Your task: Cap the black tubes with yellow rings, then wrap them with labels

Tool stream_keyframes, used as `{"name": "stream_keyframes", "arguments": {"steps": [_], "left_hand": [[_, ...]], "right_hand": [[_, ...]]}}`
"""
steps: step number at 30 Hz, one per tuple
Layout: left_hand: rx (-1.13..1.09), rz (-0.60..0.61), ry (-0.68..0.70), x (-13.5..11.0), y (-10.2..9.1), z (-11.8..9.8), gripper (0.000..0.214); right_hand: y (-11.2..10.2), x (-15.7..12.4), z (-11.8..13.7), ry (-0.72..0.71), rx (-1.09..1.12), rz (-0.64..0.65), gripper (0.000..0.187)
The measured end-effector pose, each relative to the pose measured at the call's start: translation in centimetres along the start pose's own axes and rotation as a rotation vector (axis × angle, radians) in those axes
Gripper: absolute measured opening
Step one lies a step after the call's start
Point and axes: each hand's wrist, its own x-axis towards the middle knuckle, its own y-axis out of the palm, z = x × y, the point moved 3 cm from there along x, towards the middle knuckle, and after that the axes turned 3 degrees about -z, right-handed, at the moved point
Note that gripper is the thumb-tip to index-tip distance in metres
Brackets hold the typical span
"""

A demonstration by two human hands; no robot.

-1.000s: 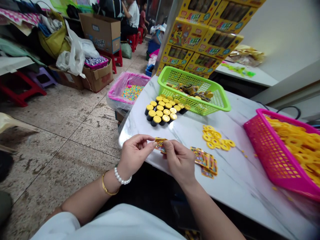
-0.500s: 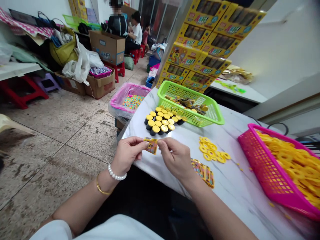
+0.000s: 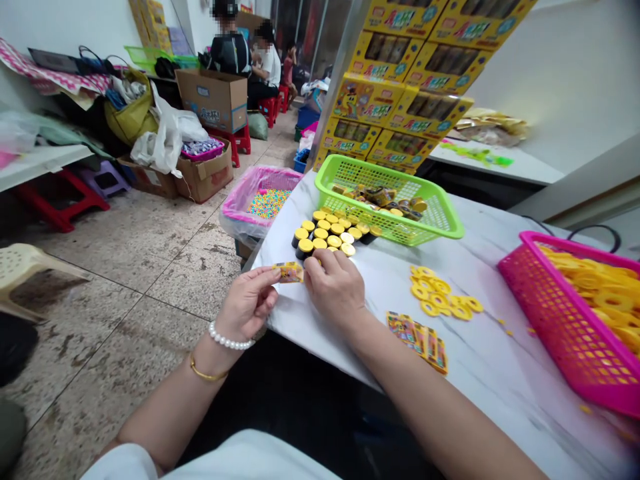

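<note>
My left hand (image 3: 249,301), wearing a pearl bracelet, pinches a small yellow printed label (image 3: 290,272) between thumb and fingers. My right hand (image 3: 336,283) is just right of the label, its fingers curled downward at the front of a cluster of small black jars with yellow lids (image 3: 320,233). Whatever its fingertips hold, if anything, is hidden. Under the right forearm's outer side lies a fan of printed yellow labels (image 3: 417,340). Yellow plastic rings (image 3: 440,293) are heaped farther right on the marble-patterned table (image 3: 360,363).
Behind the jars stands a green basket (image 3: 450,217) with dark wrapped pieces. A pink basket (image 3: 550,333) of yellow rings is at the right. Yellow boxes (image 3: 390,107) are stacked at the back. A lined pink bin (image 3: 235,200) of colourful beads stands left of the table. People sit farther off.
My right hand has moved forward and left, off the label, to the front jars. My left hand keeps the label, now tilted flatter. The view has shifted slightly.
</note>
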Motion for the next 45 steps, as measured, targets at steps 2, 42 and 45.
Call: {"name": "stream_keyframes", "arguments": {"steps": [2, 42, 45], "left_hand": [[-0.009, 0.017, -0.031, 0.0, 0.2, -0.1, 0.011], [-0.094, 0.019, -0.111, 1.1, 2.8, 1.6, 0.008], [-0.111, -0.01, -0.074, 1.2, 2.8, 1.4, 0.011]], "right_hand": [[0.2, 0.0, -0.1, 0.029, 0.081, 0.004, 0.017], [-3.0, -1.1, -3.0, 0.811, 1.319, 0.112, 0.024], [-3.7, -0.8, -2.9, 0.674, 1.168, 0.072, 0.018]]}}
